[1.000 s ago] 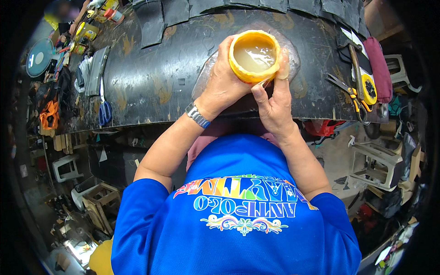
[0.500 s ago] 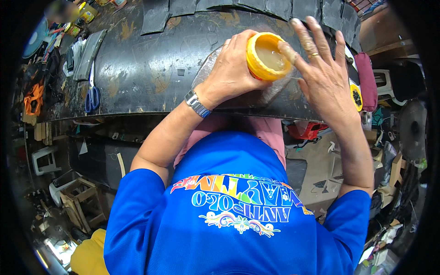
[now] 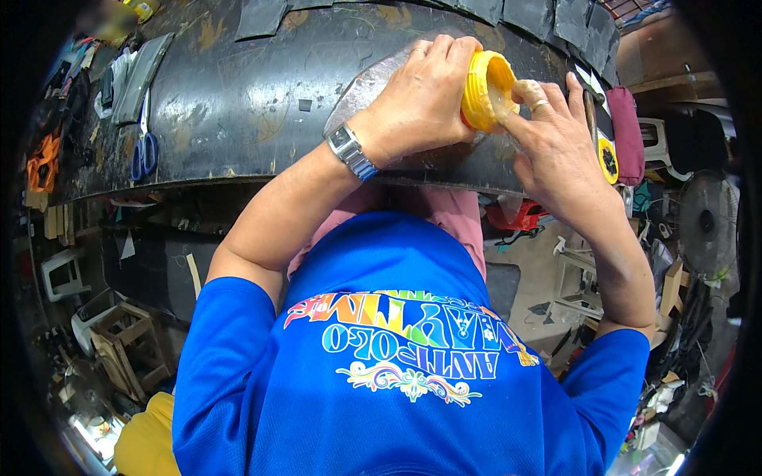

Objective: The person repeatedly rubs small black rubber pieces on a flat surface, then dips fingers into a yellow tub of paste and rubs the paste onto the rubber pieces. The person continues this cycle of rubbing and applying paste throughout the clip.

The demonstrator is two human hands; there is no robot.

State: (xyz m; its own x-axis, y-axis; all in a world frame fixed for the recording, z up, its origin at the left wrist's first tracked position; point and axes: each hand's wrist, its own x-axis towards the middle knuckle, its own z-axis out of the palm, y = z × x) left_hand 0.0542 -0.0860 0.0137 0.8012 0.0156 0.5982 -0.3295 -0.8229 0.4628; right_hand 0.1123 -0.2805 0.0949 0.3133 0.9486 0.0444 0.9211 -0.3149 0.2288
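- The left hand [image 3: 432,87] is wrapped around the yellow, round, screw-necked plastic jar [image 3: 478,94], holding it above the far part of the desk [image 3: 222,111], right of centre, its mouth tilted toward the right.
- The right hand [image 3: 559,139] is at that mouth, with bent fingers [image 3: 525,92] at the rim and partly inside; whether the fingertips pinch anything, I cannot tell.
- The pale, cloudy, paste-like substance [image 3: 500,103] shows just inside the opening, near the fingertips.
- The step in hand looks like scooping or wiping at this substance with bare fingers, the left hand serving as the holder.
- The next move seems to call for a firm left grip and a steady tilt, so that the fingers can work along the inner wall without tipping the contents over the rim.
- Drawing the fingers out cleanly would call for clearing the near edge of the mouth, as the substance looks runny enough to drip.
- On the desk, the flat, greyish, smooth-edged slab [image 3: 367,89] lies below the left hand, and the blue-handled metal scissors [image 3: 144,155] lie far to the left.
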